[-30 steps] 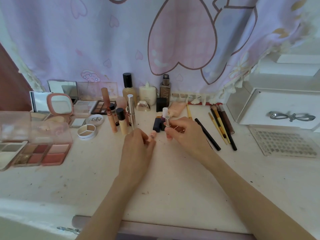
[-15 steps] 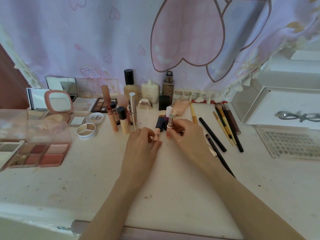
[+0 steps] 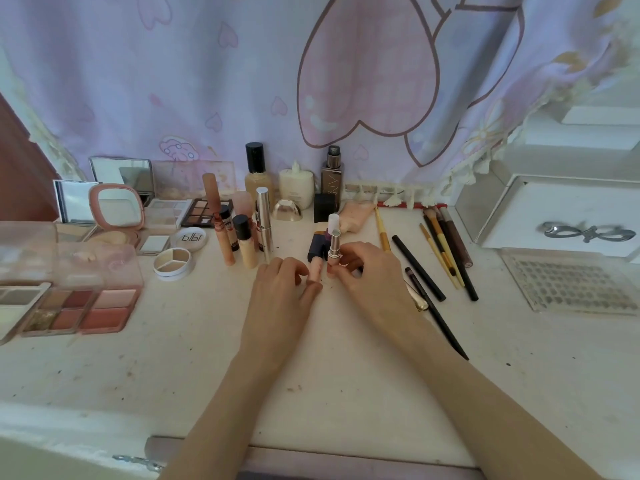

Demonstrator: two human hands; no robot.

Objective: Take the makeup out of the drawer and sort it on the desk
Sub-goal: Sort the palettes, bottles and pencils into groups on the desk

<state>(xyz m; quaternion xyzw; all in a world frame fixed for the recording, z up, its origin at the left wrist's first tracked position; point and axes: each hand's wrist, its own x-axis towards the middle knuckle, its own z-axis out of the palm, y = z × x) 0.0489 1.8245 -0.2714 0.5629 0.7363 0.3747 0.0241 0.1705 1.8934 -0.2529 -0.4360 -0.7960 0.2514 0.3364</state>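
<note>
A silver lipstick (image 3: 334, 244) is being pinched upright on the desk (image 3: 346, 375) by the right hand (image 3: 372, 271). A small pink tube (image 3: 314, 270) is being held by the left hand (image 3: 280, 289), fingers curled round it, right beside some standing lipsticks (image 3: 320, 242).

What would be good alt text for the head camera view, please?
Two bare hands stand small lipstick tubes upright mid-desk: the right hand pinches a silver-capped lipstick, the left hand a pale pink tube. Palettes lie left, brushes right.
</note>
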